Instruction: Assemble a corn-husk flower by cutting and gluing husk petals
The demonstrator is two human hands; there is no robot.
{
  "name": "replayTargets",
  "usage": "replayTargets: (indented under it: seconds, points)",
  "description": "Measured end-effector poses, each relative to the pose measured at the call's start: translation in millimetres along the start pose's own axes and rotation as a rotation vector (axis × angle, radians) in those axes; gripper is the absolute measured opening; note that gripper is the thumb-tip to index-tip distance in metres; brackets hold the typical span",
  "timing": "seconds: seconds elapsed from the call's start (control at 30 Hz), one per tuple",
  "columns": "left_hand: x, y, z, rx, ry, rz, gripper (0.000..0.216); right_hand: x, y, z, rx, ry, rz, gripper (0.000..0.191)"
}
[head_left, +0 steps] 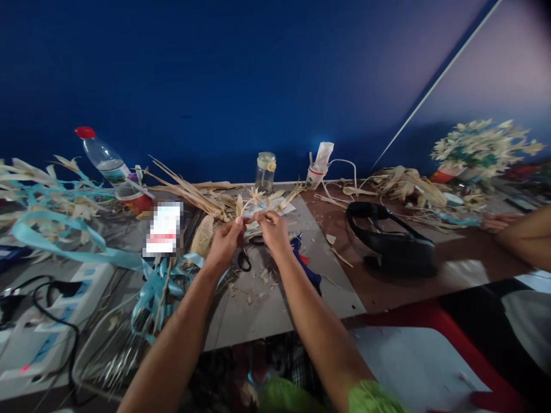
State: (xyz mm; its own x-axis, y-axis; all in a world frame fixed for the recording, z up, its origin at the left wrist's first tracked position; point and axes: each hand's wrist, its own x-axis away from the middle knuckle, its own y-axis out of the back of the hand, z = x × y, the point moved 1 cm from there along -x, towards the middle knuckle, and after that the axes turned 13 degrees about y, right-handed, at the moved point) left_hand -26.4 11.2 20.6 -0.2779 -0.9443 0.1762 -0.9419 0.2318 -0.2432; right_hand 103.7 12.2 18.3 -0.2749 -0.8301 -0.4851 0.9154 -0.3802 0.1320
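Note:
My left hand [226, 240] pinches a pale dried corn husk piece [240, 205], its pointed tip standing up above the fingers. Close beside it, my right hand [272, 229] has its thumb and fingertips pressed together; what lies between them is too small to make out. Just beyond the hands is a husk flower [257, 197], and I cannot tell if it is touched. Black-handled scissors [244, 261] lie under my hands among husk scraps. A blue tool, probably a glue gun [303, 258], rests partly behind my right forearm.
Left are a blurred-out bright screen [162, 229], light blue ribbon [77, 241], a power strip [64, 321] and a tilted bottle [103, 155]. A glass jar [265, 172] stands behind. Right are a black headset [390, 241], a husk-flower bouquet [482, 146] and another person's arm [529, 232].

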Motion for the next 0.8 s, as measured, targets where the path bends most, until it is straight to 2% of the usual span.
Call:
replayTargets:
  seconds: [0.1, 0.17, 0.23, 0.37, 0.5, 0.6, 0.73, 0.8]
  points:
    - [-3, 4, 1, 0.265, 0.118, 0.082, 0.039, -3, 9, -3, -0.005, -0.011, -0.067, 0.032]
    - [-5, 7, 1, 0.339, 0.136, 0.07, 0.034, -5, 15, -5, 0.017, -0.026, -0.059, 0.033]
    - [-6, 9, 0, 0.36, 0.127, 0.048, 0.027, -6, 18, -6, 0.107, 0.012, 0.001, 0.033]
    - [-7, 9, 1, 0.389, 0.099, 0.064, 0.016, -6, 19, -7, 0.442, 0.173, 0.069, 0.023]
    - [-8, 8, 2, 0.428, 0.095, 0.109, 0.017, -3, 19, 0, 0.649, 0.198, -0.017, 0.019]
    - [-9, 9, 3, 0.466, 0.087, 0.144, 0.02, -4, 22, 6, 0.66, 0.217, -0.084, 0.022]
    - [-8, 10, 6, 0.491, 0.127, 0.186, 0.026, -7, 21, 2, 0.512, 0.166, 0.187, 0.025]
    - [-7, 10, 7, 0.49, 0.149, 0.185, 0.026, -7, 22, 1, 0.565, 0.126, 0.21, 0.022]
